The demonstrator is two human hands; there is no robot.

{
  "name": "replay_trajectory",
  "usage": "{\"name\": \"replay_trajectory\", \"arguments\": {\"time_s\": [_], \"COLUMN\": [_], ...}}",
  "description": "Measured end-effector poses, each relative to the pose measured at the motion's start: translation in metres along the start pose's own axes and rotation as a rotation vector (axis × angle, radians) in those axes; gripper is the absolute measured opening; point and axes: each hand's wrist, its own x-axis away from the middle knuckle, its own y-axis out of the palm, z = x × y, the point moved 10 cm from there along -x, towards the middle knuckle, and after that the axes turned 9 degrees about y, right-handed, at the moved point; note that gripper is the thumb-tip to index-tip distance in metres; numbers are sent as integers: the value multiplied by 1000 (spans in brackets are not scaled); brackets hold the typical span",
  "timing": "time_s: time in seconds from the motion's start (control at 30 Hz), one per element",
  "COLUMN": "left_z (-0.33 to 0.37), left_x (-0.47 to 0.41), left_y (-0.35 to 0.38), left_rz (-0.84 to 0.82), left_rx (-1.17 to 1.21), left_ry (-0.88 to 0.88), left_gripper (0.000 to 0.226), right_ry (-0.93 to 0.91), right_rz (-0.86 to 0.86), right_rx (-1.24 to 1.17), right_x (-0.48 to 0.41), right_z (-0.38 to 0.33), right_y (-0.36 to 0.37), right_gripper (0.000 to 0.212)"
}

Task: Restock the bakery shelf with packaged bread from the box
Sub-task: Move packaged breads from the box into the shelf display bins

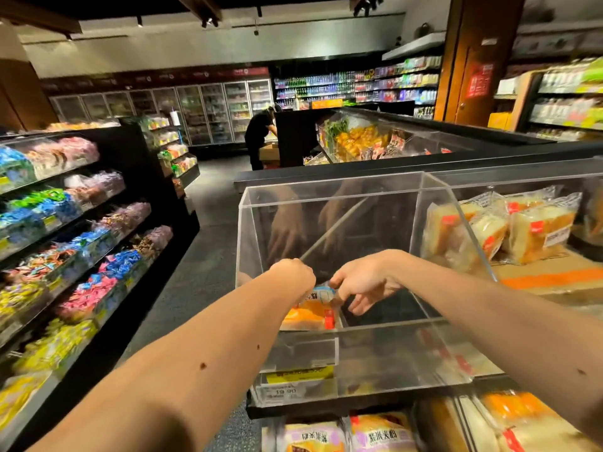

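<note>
A clear acrylic bin (434,216) stands on the bakery shelf in front of me, holding a single orange-and-white packaged bread (308,313) at its front left. My left hand (293,274) grips the top of that package. My right hand (362,283) reaches in beside it and pinches the package's upper right edge between thumb and finger, the other fingers hanging loose. The bin to the right holds several packaged breads (522,230). No box is in view.
More wrapped breads (378,432) lie on the lower shelf. A yellow price tag (298,378) sits on the bin's front. Candy shelves (65,243) line the aisle on the left. A person (259,135) bends over a counter far ahead.
</note>
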Motion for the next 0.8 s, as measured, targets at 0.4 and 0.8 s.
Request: {"name": "replay_trajectory", "arguments": {"time_s": [0.4, 0.8], "left_z": [-8, 23], "left_x": [145, 514], "left_y": [-89, 159], "left_rz": [615, 728], "left_rx": [384, 493], "left_ry": [128, -602], "left_gripper": [10, 20], "right_ry": [-515, -1246], "right_rz": [622, 316], "right_rx": [-45, 507], "right_x": [155, 266], "right_z": [-20, -69], "right_y": [-23, 357], "right_gripper": [19, 41]}}
